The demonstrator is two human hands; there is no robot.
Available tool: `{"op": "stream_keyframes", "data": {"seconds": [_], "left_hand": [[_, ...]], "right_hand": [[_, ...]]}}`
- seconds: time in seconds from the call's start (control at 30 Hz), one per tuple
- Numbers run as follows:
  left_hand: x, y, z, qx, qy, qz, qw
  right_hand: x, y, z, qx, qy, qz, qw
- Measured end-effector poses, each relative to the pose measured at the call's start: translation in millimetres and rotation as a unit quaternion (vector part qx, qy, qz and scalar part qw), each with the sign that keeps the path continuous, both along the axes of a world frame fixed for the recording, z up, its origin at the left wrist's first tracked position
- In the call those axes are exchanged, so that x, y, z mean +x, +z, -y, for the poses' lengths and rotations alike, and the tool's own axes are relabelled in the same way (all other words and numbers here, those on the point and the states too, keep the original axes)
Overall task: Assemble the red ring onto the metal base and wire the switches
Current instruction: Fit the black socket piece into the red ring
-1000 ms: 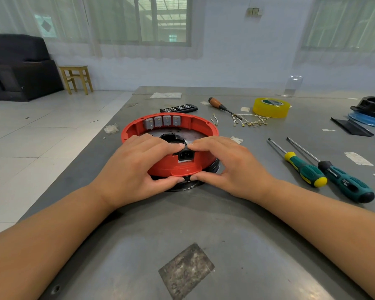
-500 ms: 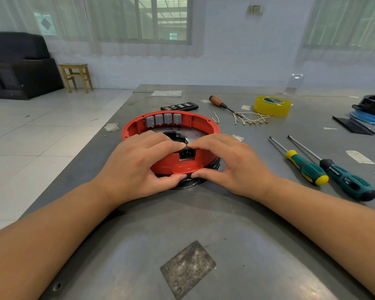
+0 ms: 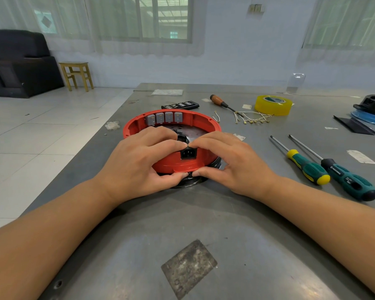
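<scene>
Red ring (image 3: 171, 124): sits on metal base (image 3: 191, 180), mid-tabletop | left hand (image 3: 136, 161), right hand (image 3: 232, 161): each grip pinches ring's near wall | seating apparently underway | switches (image 3: 164, 118) fitted, wires (image 3: 252, 118) loose aside; wiring remains.

I am at a workbench in what looks like a small workshop set up in a plain room. The grey metal table (image 3: 204, 224) in front of me is scuffed and carries hand tools: two green-handled screwdrivers (image 3: 331, 169), a wooden-handled screwdriver (image 3: 220, 101), a roll of yellow tape (image 3: 273, 105) and a bundle of short wires (image 3: 251, 119) with terminals. Beyond the table I see a pale tiled floor (image 3: 41, 131), a small wooden stool (image 3: 76, 75), a dark sofa (image 3: 17, 63) and curtained windows (image 3: 139, 22).
</scene>
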State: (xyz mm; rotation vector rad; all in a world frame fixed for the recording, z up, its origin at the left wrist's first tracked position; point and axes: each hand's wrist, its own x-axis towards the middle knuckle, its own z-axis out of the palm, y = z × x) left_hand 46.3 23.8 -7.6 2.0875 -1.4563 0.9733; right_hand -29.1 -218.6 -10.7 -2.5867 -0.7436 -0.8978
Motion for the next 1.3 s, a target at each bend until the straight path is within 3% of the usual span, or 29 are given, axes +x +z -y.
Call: {"op": "stream_keyframes", "data": {"seconds": [0.43,1.3], "left_hand": [[1.9,-1.8,0.1,0.004,-0.003,0.023,1.0],[0.9,-5.7,0.5,0.001,0.009,-0.011,1.0]], "right_hand": [[-0.5,-1.4,-0.4,-0.012,-0.002,0.01,1.0],[-1.7,-0.4,-2.9,-0.004,-0.008,-0.027,1.0]]}}
